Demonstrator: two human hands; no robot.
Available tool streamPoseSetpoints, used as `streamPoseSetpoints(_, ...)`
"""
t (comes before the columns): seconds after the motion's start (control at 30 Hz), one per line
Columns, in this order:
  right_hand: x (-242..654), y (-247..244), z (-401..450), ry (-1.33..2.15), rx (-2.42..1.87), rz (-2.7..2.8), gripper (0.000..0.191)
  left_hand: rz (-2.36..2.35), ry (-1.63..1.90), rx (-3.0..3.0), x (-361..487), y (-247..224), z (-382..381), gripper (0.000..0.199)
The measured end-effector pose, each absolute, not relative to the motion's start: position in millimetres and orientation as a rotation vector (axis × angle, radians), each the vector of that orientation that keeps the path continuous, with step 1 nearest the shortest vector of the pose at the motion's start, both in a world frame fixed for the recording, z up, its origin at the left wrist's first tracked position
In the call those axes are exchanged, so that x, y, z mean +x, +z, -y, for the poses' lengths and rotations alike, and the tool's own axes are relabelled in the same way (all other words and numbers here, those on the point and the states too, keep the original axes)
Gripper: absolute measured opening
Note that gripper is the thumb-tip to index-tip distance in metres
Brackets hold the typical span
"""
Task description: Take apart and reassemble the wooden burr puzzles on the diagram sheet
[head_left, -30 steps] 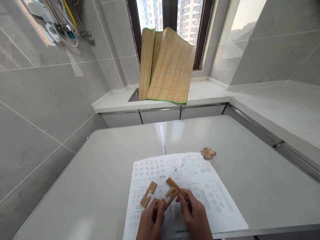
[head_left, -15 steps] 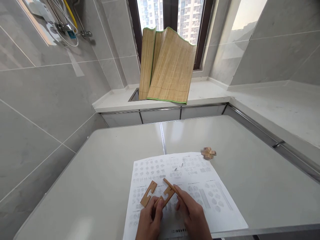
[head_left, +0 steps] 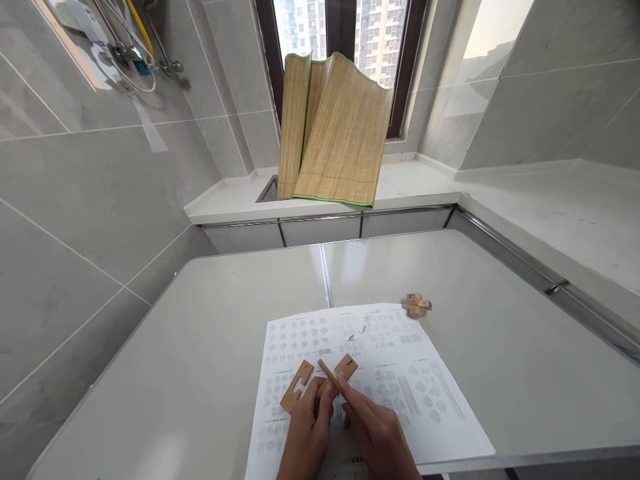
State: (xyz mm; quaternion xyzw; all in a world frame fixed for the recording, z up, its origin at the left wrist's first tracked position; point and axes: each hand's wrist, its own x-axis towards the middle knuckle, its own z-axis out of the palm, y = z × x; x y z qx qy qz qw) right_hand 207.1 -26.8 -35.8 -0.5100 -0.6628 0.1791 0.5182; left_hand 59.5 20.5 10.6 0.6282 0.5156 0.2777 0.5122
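Over the printed sheet (head_left: 435, 433), my left hand (head_left: 307, 423) pinches a notched wooden puzzle piece (head_left: 347, 365) whose far end bears a dark mark. My right hand (head_left: 375, 427) grips a second wooden puzzle piece (head_left: 327, 373), seen edge-on like a thin stick. This one crosses the first at a slant, and fingers hide where they meet. A third flat wooden piece (head_left: 291, 399) with a cut-out in one side lies on the paper, just left of my left fingers.
An assembled wooden puzzle (head_left: 417, 305) sits at the sheet's far right corner. The white table (head_left: 210, 347) has a seam down its far half. Beyond it, a folded bamboo mat (head_left: 345, 133) leans at the window on a white ledge (head_left: 230, 203).
My left hand has moved slightly right and up with its notched piece. The piece in my right hand has shifted left and now crosses over it. The third piece stays put.
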Motion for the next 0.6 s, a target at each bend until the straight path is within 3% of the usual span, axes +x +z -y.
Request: streamPoseSetpoints(0.6,207.5,-35.7,27.4,0.511,-1.190,1.583,0.056,-1.108,0.696,1.400,57.3,8.6,-18.6,0.038)
